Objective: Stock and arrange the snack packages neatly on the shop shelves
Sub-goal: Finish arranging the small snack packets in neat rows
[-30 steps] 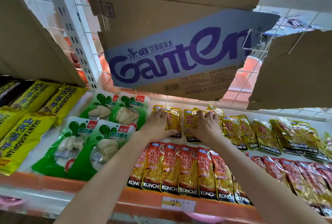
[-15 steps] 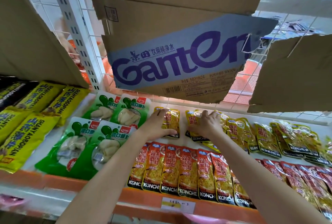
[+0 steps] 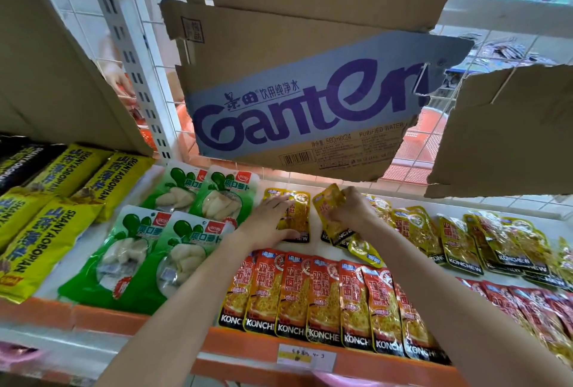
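Observation:
Yellow Konchew snack packets lie in a back row on the white shelf [image 3: 310, 250]. My left hand [image 3: 269, 222] lies flat with straight fingers on one yellow packet [image 3: 297, 216]. My right hand [image 3: 350, 209] grips another yellow packet [image 3: 330, 216], whose top edge is tilted up off the shelf. More yellow packets [image 3: 459, 237] overlap loosely to the right. In front stands a tidy row of orange-red Konchew packets [image 3: 325, 299].
Green radish packs [image 3: 136, 250] and yellow Shanyaobopian bags [image 3: 40, 244] fill the shelf's left part. A torn Ganten cardboard sheet [image 3: 304, 113] hangs low over the back row, with other cardboard pieces [image 3: 502, 135] beside it. An orange shelf lip [image 3: 254, 346] with a price tag runs along the front.
My right hand has curled round a yellow packet and tipped it up. My left hand has slid slightly forward on its packet.

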A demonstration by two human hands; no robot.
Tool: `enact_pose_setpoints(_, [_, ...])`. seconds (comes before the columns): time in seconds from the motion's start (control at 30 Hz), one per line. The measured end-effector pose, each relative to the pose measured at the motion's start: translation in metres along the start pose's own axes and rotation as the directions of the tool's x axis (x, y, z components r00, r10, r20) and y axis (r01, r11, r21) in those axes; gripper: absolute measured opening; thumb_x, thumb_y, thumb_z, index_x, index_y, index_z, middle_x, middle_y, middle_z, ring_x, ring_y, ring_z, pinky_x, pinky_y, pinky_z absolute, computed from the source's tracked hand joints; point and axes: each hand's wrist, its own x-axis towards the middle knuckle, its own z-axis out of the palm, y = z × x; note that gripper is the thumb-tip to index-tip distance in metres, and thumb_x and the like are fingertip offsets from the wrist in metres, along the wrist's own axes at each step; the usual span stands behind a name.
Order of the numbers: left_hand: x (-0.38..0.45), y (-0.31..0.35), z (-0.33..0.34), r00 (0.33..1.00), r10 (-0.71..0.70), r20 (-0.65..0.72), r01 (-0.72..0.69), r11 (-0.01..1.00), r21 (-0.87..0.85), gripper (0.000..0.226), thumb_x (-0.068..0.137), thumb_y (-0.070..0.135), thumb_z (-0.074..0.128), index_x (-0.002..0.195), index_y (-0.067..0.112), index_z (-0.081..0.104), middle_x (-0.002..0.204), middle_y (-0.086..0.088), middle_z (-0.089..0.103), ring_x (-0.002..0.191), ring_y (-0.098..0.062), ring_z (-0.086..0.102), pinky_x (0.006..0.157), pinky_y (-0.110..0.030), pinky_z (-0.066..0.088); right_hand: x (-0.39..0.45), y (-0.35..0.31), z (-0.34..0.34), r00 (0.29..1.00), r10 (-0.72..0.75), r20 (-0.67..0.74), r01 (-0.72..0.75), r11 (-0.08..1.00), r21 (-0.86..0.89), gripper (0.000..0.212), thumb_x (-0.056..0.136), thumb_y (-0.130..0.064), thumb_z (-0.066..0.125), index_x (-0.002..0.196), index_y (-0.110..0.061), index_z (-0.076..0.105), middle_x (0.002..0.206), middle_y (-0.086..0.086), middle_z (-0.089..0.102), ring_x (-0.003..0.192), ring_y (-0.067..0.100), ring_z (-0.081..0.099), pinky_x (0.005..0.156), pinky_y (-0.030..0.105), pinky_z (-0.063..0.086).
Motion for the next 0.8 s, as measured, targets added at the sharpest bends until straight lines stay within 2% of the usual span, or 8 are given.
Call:
enact_pose_setpoints(0.07, [0.000, 0.001, -0.001, 1.000, -0.010, 0.011, 0.010, 1.000, -0.014, 0.077, 0.087, 0.049, 0.055, 0.148, 0.017, 0.020, 0.157, 0.000, 0.011, 0.144, -0.017, 0.006, 0.115, -0.032, 0.006, 0.001, -0.005, 0.001, 1.000, 0.008, -0.021, -0.004, 0.979, 0.204, 0.019, 0.077, -0.016, 0.070, 0.085, -0.018, 0.053, 0.096, 0.013, 0.064, 0.089, 0.028, 0.061, 0.079, 0.039, 0.053])
enact_pose_setpoints(0.1, [-0.001, 0.001, -0.001, 1.000, -0.015, 0.015, 0.015, 1.000, -0.016, 0.078, 0.087, 0.049, 0.055, 0.148, 0.017, 0.020, 0.157, 0.000, 0.011, 0.144, -0.018, 0.006, 0.115, -0.033, 0.007, 0.002, -0.009, 0.004, 1.000, 0.018, -0.015, -0.013, 0.953, 0.302, 0.018, 0.078, -0.017, 0.071, 0.080, -0.020, 0.053, 0.097, 0.015, 0.066, 0.091, 0.030, 0.063, 0.083, 0.042, 0.053])
enact_pose_setpoints(0.17, [-0.002, 0.002, -0.001, 1.000, -0.018, 0.010, 0.018, 1.000, -0.014, 0.077, 0.087, 0.046, 0.057, 0.148, 0.016, 0.021, 0.157, 0.000, 0.012, 0.144, -0.018, 0.006, 0.116, -0.034, 0.009, 0.003, -0.013, 0.015, 0.999, 0.038, 0.000, -0.036, 0.934, 0.356, 0.018, 0.078, -0.017, 0.072, 0.088, -0.012, 0.059, 0.100, 0.018, 0.067, 0.091, 0.031, 0.064, 0.081, 0.042, 0.054])
enact_pose_setpoints(0.3, [0.000, 0.000, -0.004, 0.999, -0.007, 0.033, 0.008, 1.000, -0.019, 0.071, 0.089, 0.035, 0.060, 0.147, 0.015, 0.023, 0.157, -0.001, 0.014, 0.144, -0.017, 0.007, 0.115, -0.031, 0.009, 0.001, -0.011, 0.036, 0.999, 0.007, -0.048, -0.006, 1.000, 0.021, 0.044, 0.083, -0.029, 0.067, 0.112, 0.001, 0.052, 0.110, 0.019, 0.062, 0.097, 0.031, 0.058, 0.066, 0.029, 0.038])
enact_pose_setpoints(0.47, [0.010, 0.001, -0.014, 0.988, -0.046, 0.144, 0.052, 0.998, -0.038, 0.071, 0.085, 0.030, 0.065, 0.145, 0.016, 0.028, 0.155, -0.003, 0.020, 0.142, -0.020, 0.016, 0.114, -0.033, 0.017, -0.002, -0.006, 0.036, 0.985, -0.146, -0.096, 0.111, 0.946, -0.303, 0.061, 0.087, -0.045, 0.057, 0.128, -0.003, 0.038, 0.131, 0.014, 0.042, 0.119, 0.032, 0.047, 0.087, 0.038, 0.043])
enact_pose_setpoints(0.57, [0.017, 0.006, -0.018, 0.991, -0.071, 0.117, 0.081, 0.993, -0.088, 0.062, 0.083, 0.024, 0.062, 0.139, 0.015, 0.038, 0.148, -0.007, 0.032, 0.135, -0.022, 0.028, 0.111, -0.034, 0.026, -0.002, 0.001, 0.024, 0.966, -0.211, -0.148, 0.160, 0.940, -0.300, 0.051, 0.090, -0.036, 0.056, 0.124, -0.002, 0.041, 0.126, 0.015, 0.040, 0.119, 0.034, 0.043, 0.089, 0.040, 0.041])
enact_pose_setpoints(0.7, [0.026, 0.022, -0.011, 0.997, -0.020, 0.072, 0.018, 1.000, 0.020, 0.071, 0.089, 0.035, 0.056, 0.147, 0.016, 0.020, 0.158, -0.002, 0.006, 0.144, -0.019, 0.004, 0.115, -0.034, 0.011, -0.006, 0.022, 0.006, 0.976, -0.176, -0.126, 0.108, 0.901, -0.420, 0.037, 0.094, -0.025, 0.048, 0.121, 0.001, 0.044, 0.124, 0.020, 0.043, 0.118, 0.035, 0.039, 0.094, 0.037, 0.034])
enact_pose_setpoints(0.8, [0.029, 0.028, -0.001, 0.984, 0.000, 0.176, -0.025, 0.990, 0.138, 0.081, 0.088, 0.045, 0.056, 0.150, 0.021, 0.009, 0.158, 0.000, -0.002, 0.145, -0.021, 0.000, 0.117, -0.044, 0.010, -0.009, 0.030, 0.005, 0.979, -0.191, -0.076, 0.129, 0.857, -0.498, 0.036, 0.095, -0.026, 0.043, 0.121, -0.001, 0.047, 0.125, 0.021, 0.043, 0.118, 0.036, 0.038, 0.095, 0.038, 0.033])
